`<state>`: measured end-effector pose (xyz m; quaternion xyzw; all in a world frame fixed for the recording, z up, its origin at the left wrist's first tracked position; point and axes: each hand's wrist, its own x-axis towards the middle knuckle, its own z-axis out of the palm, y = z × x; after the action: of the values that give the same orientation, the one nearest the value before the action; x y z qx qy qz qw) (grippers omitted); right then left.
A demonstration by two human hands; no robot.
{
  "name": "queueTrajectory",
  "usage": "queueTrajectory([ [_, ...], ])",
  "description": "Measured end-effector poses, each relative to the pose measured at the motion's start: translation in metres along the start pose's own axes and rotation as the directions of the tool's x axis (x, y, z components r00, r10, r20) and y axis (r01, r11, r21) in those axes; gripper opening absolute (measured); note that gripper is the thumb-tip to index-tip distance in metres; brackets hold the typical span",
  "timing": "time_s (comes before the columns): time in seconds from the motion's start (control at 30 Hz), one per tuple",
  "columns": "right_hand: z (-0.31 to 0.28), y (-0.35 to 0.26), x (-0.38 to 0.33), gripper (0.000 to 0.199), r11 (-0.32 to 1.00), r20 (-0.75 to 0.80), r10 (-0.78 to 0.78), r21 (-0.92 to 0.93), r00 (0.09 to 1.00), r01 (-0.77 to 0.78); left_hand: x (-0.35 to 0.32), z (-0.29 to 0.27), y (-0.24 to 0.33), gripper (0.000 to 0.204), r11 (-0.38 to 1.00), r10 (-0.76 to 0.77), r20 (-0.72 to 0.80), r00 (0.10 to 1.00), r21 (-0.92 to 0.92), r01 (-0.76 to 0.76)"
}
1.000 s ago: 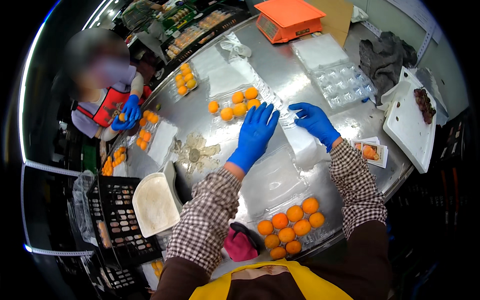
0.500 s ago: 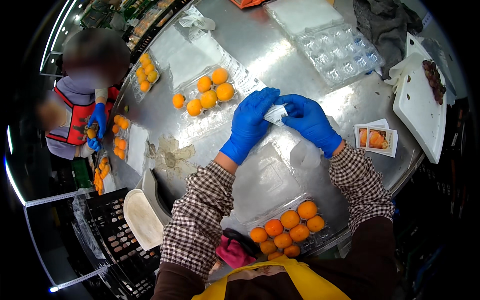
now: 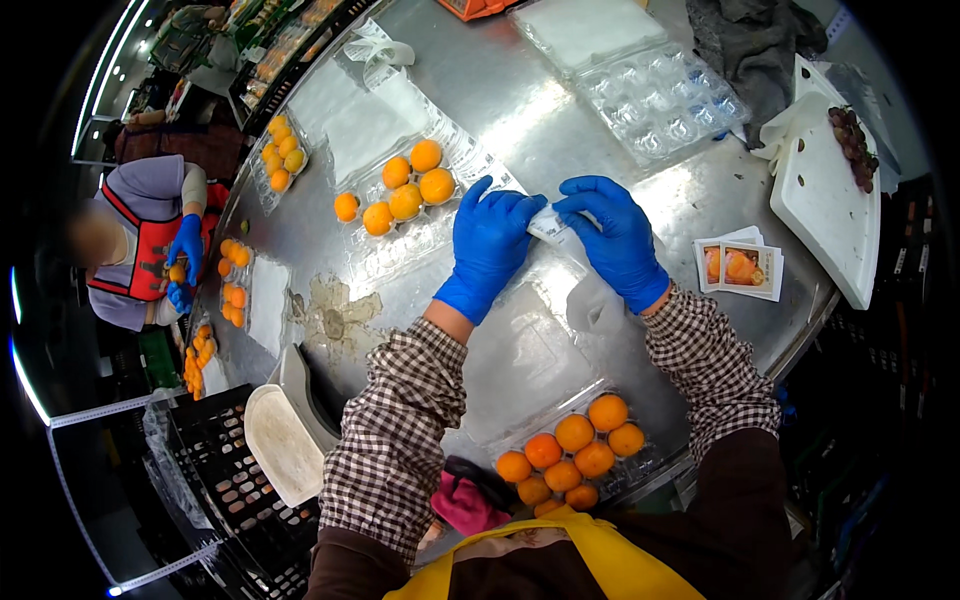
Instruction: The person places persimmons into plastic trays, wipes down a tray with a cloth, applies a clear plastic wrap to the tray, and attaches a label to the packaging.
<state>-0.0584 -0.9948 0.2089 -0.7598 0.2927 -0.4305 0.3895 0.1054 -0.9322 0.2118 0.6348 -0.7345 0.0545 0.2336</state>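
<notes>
Hands in blue gloves, left hand [image 3: 490, 240] and right hand [image 3: 612, 236] both pinching small white label [image 3: 548, 226]

This is a fruit-packing station in a shop or produce warehouse. A steel tabletop [image 3: 520, 110] fills the middle of the frame, carrying clear plastic clamshell trays [image 3: 660, 100] and orange fruit [image 3: 405, 195]. Black crates [image 3: 225, 480] sit lower left; stocked shelves [image 3: 270, 40] run along the upper left.
</notes>
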Motion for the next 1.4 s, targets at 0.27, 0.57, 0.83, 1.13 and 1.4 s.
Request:
queueTrajectory([
  [0.27, -0.074, -0.069, 0.013, 0.016, 0.913, -0.250, -0.329, -0.331, 0.911, 0.239, -0.015, -0.005, 0.008, 0.070, 0.984, -0.113, 0.217, 0.970, 0.157, 0.080],
  [0.57, -0.031, -0.148, -0.076, 0.017, 0.933, -0.013, 0.129, 0.339, 0.991, -0.117, -0.160, -0.135, 0.092, 0.049, 0.931, -0.364, -0.003, 0.931, 0.018, 0.364],
  [0.83, 0.087, -0.209, -0.240, 0.015, 0.776, 0.821, 0.225, 0.175, 0.525, -0.606, -0.419, -0.185, 0.231, 0.025, 0.752, -0.649, 0.098, 0.755, -0.068, 0.655],
  [1.13, 0.154, -0.227, -0.314, 0.018, 0.866, 0.912, 0.192, 0.017, 0.363, -0.500, -0.488, -0.196, 0.275, 0.030, 0.550, -0.833, -0.017, 0.553, -0.133, 0.824],
  [1.4, 0.175, -0.235, -0.331, 0.014, 0.811, 0.879, 0.264, 0.021, 0.398, -0.585, -0.500, -0.199, 0.258, 0.036, 0.595, -0.804, -0.074, 0.590, -0.118, 0.795],
])
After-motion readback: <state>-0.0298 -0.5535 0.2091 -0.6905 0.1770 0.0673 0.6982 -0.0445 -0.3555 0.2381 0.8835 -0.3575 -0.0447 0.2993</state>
